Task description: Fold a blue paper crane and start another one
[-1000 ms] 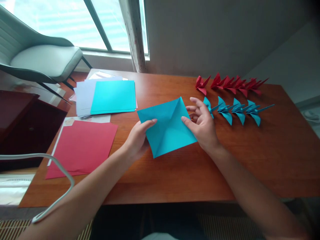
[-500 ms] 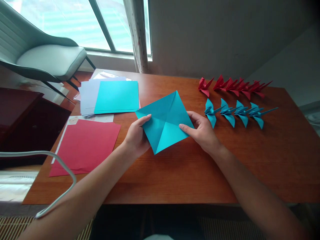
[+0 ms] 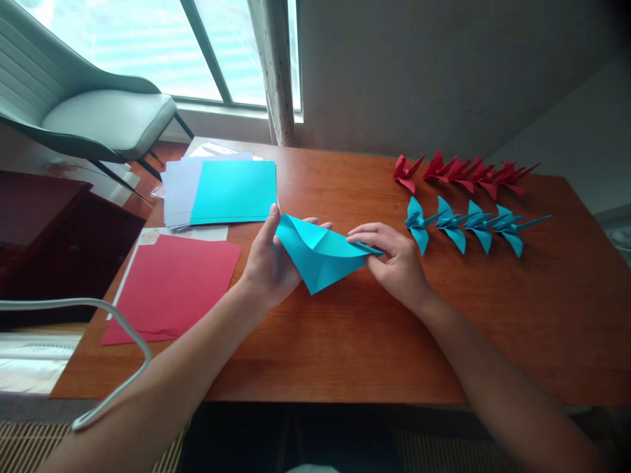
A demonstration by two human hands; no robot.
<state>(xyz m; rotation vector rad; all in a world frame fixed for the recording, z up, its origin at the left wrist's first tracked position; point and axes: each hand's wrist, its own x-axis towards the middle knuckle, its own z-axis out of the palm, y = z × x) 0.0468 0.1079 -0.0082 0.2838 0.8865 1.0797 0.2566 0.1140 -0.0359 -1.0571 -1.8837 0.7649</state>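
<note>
A creased blue sheet of origami paper (image 3: 320,256) is held above the table between my two hands, its far half bent over toward me and one corner pointing at me. My left hand (image 3: 273,263) supports the paper's left corner, thumb raised at the edge and fingers behind the sheet. At the right corner, my right hand (image 3: 394,263) pinches the paper with thumb below and fingers on top. To the right of that hand stands a row of several folded blue cranes (image 3: 466,223), with a row of red cranes (image 3: 478,174) behind them.
On the left of the wooden table (image 3: 384,355) lie a stack of blue sheets (image 3: 234,190) over pale paper, and red sheets (image 3: 177,282) nearer me. A white cable (image 3: 118,312) curves over my left forearm. A chair (image 3: 108,118) stands by the window.
The blue paper was spread flat as a diamond; its far corner has now been bent over toward me. Both hands shifted their grip, the left thumb lifting off the paper's face.
</note>
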